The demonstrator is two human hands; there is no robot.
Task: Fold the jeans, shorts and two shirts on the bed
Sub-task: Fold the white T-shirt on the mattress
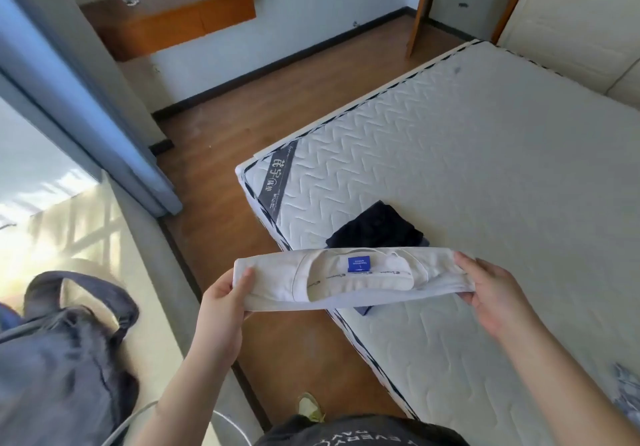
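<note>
White shirt [349,281], folded into a narrow band, hangs between two hands above the bed [485,175] edge; left hand [225,295] pinches one end, right hand [491,289] the other; dark folded clothes [377,227] lie just beyond the grip.

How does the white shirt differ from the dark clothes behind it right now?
The white shirt is pale and held up by the left hand and right hand; the dark clothes are navy-black and rest on the mattress. Both look folded.
</note>
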